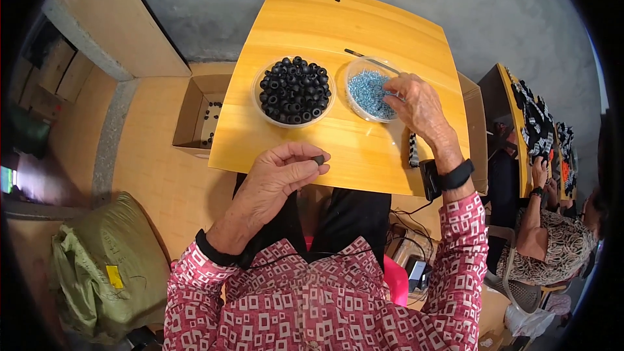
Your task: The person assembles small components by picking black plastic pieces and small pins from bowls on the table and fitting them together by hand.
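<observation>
One black ring bead [318, 159] is pinched between thumb and fingertips of the left hand [276, 179], held just off the near edge of the small wooden table [390, 16], toward the person's body. Bead hole orientation too small to tell. No thread or string visible at the bead.

Progress, judged from the layout: the clear round tub of black ring beads [294, 90] on the table is heaped nearly full, and the second clear tub of small light-blue beads [368, 93], just right of it, is also well stocked. A short black-and-white striped strand [413, 149] lies on the table near its right near corner; it may be finished work, but this cannot be confirmed. Most of the supply looks unused, so I judge the work early or far from exhausted.

Hand pose: left hand curled, palm partly up, wrist bent inward, forearm coming in from the lower left in a pink patterned sleeve. Right hand [416, 105] reaches forward over the table, fingers bent down and drawn together into the blue-bead tub, touching its contents; whether it has anything gripped cannot be told. A black wristband [455, 175] sits on that wrist.

A thin dark rod [364, 57] lies behind the blue-bead tub. Left of the table, an open cardboard box [198, 117] on the floor holds a few loose black beads. Right of the table, another person [552, 240] sits at a second table.
</observation>
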Available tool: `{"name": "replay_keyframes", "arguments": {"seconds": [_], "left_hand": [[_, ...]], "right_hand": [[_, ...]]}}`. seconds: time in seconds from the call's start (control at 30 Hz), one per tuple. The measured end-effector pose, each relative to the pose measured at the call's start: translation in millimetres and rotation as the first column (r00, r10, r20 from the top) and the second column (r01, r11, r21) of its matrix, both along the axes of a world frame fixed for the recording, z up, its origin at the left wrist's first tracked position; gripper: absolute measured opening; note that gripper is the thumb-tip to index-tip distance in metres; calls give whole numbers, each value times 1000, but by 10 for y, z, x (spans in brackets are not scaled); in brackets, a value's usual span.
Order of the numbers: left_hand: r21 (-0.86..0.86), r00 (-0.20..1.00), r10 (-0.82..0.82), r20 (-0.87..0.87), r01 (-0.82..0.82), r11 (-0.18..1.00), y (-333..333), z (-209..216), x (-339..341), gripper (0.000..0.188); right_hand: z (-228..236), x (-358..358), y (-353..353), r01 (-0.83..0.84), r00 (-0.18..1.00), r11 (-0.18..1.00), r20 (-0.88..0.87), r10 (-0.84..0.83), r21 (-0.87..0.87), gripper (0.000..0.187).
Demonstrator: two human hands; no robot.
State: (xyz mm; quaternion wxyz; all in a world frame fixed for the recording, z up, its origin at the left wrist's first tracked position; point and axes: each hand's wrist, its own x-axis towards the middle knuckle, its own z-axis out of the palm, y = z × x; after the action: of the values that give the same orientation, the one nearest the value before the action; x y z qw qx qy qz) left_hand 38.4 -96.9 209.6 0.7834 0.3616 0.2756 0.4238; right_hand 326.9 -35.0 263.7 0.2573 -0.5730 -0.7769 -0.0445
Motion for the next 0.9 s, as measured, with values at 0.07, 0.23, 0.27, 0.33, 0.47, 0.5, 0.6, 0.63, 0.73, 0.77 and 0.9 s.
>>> {"name": "replay_keyframes", "arguments": {"seconds": [0.07, 0.23, 0.27, 0.33, 0.47, 0.5, 0.6, 0.63, 0.73, 0.77, 0.9], "left_hand": [[2, 1000, -18, 22, 18, 1000, 17, -28, -27, 19], [-58, 999, -28, 28, 30, 998, 52, -62, -109, 18], [-48, 999, -29, 19, 30, 998, 46, -76, -117, 18], [-38, 999, -22, 37, 24, 999, 30, -115, -114, 18], [-5, 999, -1, 39, 2, 1000, 15, -112, -68, 20], [-6, 999, -3, 39, 3, 1000, 19, -107, -51, 20], [-54, 999, -2, 49, 5, 999, 38, -92, 10, 21], [-56, 998, -19, 67, 23, 998, 44, -96, 34, 21], [-69, 996, -35, 88, 41, 997, 36, -99, 61, 21], [-77, 995, -39, 94, 46, 996, 32, -98, 63, 20], [-83, 993, -46, 106, 55, 995, 23, -73, 38, 19]], "right_hand": [[15, -106, 78, -33, 983, 999, 181, 34, -12, 19], [-30, -258, 269, -89, 974, 990, 198, 109, -105, 20], [-35, -281, 272, -72, 978, 986, 184, 100, -152, 18], [-97, -259, 269, -77, 973, 990, 210, 100, -115, 15], [-138, -244, 229, -158, 950, 987, 268, 158, -24, 11], [-142, -252, 251, -157, 950, 987, 268, 158, -25, 11], [-162, -202, 370, -140, 930, 987, 333, 157, -74, 8], [-185, -132, 403, -112, 939, 992, 321, 127, -64, 8], [-190, -107, 448, -107, 956, 994, 276, 104, -5, 9], [-188, -124, 458, -124, 963, 991, 245, 109, 46, 11], [-293, -289, 593, -202, 919, 979, 349, 181, 23, 15]]}}
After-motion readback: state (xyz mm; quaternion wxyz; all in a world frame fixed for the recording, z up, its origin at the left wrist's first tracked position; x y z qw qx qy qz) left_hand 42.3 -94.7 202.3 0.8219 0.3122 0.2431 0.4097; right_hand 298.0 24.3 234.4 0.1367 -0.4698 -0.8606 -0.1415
